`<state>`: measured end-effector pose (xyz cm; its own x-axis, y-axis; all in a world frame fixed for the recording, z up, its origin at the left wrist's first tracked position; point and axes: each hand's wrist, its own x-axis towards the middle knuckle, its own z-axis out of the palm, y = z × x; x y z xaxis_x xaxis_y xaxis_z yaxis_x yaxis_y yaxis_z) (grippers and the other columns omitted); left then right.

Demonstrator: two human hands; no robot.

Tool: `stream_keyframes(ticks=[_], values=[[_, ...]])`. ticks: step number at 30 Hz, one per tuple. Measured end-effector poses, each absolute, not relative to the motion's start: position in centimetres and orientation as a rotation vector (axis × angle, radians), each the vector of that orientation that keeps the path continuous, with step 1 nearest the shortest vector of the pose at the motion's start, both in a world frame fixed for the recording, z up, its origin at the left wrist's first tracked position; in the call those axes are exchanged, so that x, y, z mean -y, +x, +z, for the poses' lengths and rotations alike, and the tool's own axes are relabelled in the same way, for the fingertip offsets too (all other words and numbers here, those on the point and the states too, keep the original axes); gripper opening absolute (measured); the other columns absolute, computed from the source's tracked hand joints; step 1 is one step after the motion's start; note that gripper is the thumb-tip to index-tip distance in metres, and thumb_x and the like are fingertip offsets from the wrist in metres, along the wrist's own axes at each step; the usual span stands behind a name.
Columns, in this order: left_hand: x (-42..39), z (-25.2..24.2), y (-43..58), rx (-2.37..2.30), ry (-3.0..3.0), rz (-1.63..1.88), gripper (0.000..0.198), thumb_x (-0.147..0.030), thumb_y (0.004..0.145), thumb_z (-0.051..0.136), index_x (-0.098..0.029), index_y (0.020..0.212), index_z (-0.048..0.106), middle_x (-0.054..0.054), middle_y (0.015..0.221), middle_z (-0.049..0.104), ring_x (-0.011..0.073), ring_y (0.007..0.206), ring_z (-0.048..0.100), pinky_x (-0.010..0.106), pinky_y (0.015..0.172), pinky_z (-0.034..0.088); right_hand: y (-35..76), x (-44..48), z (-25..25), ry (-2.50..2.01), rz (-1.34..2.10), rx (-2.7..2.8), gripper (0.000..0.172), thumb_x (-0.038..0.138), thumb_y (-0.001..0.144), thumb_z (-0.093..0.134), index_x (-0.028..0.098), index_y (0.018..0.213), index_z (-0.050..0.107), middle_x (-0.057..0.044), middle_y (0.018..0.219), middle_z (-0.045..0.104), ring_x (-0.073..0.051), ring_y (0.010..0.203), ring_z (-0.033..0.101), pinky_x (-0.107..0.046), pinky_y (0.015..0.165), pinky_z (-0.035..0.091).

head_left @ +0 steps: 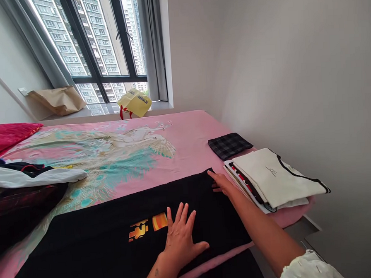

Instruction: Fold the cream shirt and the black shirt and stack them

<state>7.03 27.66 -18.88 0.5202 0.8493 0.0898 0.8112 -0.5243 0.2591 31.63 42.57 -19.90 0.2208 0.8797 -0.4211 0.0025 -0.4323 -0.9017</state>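
A black garment [94,239] with an orange and yellow print lies spread over the near part of the pink bed. My left hand [180,239] rests flat on it beside the print, its fingers spread. At the garment's far right corner is my right hand [220,182], its fingertips touching the edge of the cloth. The fingers of that hand are partly apart, with the thumb side at the corner. Just right of my right forearm sits a stack of folded clothes [268,176] with a cream piece on top.
Beyond the stack lies a folded dark checked cloth [230,145]. Loose clothes [35,180] are heaped at the left, near a red pillow [11,133]. A brown paper bag [62,100] and a yellow bag [135,102] stand by the window. A wall borders the right side.
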Motion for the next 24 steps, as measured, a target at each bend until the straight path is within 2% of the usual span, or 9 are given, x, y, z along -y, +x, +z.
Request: stream_keyframes(ticks=[1,3,6,8,12,15,17,22,24], values=[[-27.3,-18.7,7.5,-1.304,2.611,0.324,0.088,-0.067,0.063,0.062,-0.026,0.138,0.040,0.014,0.151,0.027,0.0344,0.140,0.018,0.065,0.110,0.000,31.6,-42.5,-19.8,-1.695,1.335,0.855,0.044,0.053,0.071,0.066,0.015,0.091,0.056,-0.006,0.075,0.062,-0.015,0.059,0.057,-0.032,0.054,0.052],[-26.5,-18.8,8.6,-1.129,2.630,0.355,0.078,-0.060,0.069,0.062,-0.028,0.136,0.041,0.012,0.150,0.031,0.0298,0.139,0.024,0.059,0.113,0.010,31.4,-42.5,-19.7,-1.747,1.321,0.874,0.043,0.045,0.070,0.070,0.014,0.096,0.057,-0.006,0.077,0.062,-0.015,0.059,0.057,-0.031,0.054,0.051],[-25.2,-19.4,10.5,-1.169,2.548,0.420,0.054,-0.048,0.078,0.057,-0.027,0.127,0.051,0.009,0.140,0.046,0.0261,0.134,0.035,0.054,0.112,0.023,31.1,-42.7,-20.0,-1.791,1.275,0.867,0.040,0.039,0.078,0.063,0.014,0.108,0.053,-0.005,0.085,0.062,-0.013,0.060,0.057,-0.028,0.055,0.050],[-24.6,-19.8,12.1,-1.240,2.503,0.468,0.050,-0.046,0.079,0.057,-0.025,0.125,0.054,0.009,0.137,0.050,0.0266,0.132,0.039,0.054,0.111,0.026,31.0,-42.7,-20.1,-1.813,1.255,0.863,0.038,0.039,0.082,0.059,0.014,0.111,0.052,-0.005,0.087,0.061,-0.011,0.060,0.056,-0.027,0.055,0.050],[-24.4,-20.2,15.3,-1.271,2.504,0.534,0.057,-0.043,0.079,0.057,-0.022,0.131,0.049,0.013,0.138,0.049,0.0293,0.131,0.040,0.056,0.109,0.029,30.9,-42.9,-19.8,-1.822,1.223,0.891,0.038,0.043,0.083,0.058,0.013,0.107,0.054,-0.004,0.083,0.061,-0.011,0.059,0.055,-0.027,0.055,0.049],[-24.6,-19.7,16.7,-1.363,2.420,0.569,0.038,-0.031,0.086,0.047,-0.024,0.122,0.058,0.010,0.132,0.055,0.0283,0.128,0.043,0.059,0.108,0.029,30.8,-43.2,-19.5,-1.800,1.167,0.945,0.032,0.040,0.084,0.057,0.013,0.100,0.056,-0.002,0.077,0.061,-0.011,0.060,0.056,-0.026,0.056,0.049],[-24.4,-19.1,16.8,-1.345,2.370,0.602,0.035,-0.025,0.089,0.039,-0.026,0.117,0.061,0.006,0.131,0.056,0.0248,0.128,0.044,0.057,0.109,0.029,30.7,-43.4,-19.5,-1.792,1.097,0.991,0.027,0.039,0.086,0.056,0.013,0.095,0.058,-0.001,0.074,0.060,-0.010,0.061,0.056,-0.026,0.057,0.048],[-22.9,-18.2,14.9,-0.952,2.416,0.484,0.032,-0.031,0.090,0.041,-0.033,0.117,0.059,0.002,0.133,0.055,0.0242,0.130,0.042,0.064,0.108,0.021,31.0,-43.7,-19.5,-1.831,0.825,1.085,0.026,0.038,0.086,0.054,0.013,0.091,0.059,-0.002,0.079,0.061,-0.013,0.069,0.058,-0.029,0.067,0.048],[-22.6,-18.2,13.7,-0.891,2.397,0.488,0.032,-0.030,0.091,0.041,-0.034,0.118,0.057,0.002,0.130,0.058,0.0211,0.127,0.046,0.060,0.109,0.025,31.4,-43.7,-18.9,-1.844,0.702,1.129,0.026,0.036,0.085,0.052,0.013,0.095,0.059,-0.006,0.084,0.063,-0.017,0.078,0.059,-0.032,0.073,0.048]])
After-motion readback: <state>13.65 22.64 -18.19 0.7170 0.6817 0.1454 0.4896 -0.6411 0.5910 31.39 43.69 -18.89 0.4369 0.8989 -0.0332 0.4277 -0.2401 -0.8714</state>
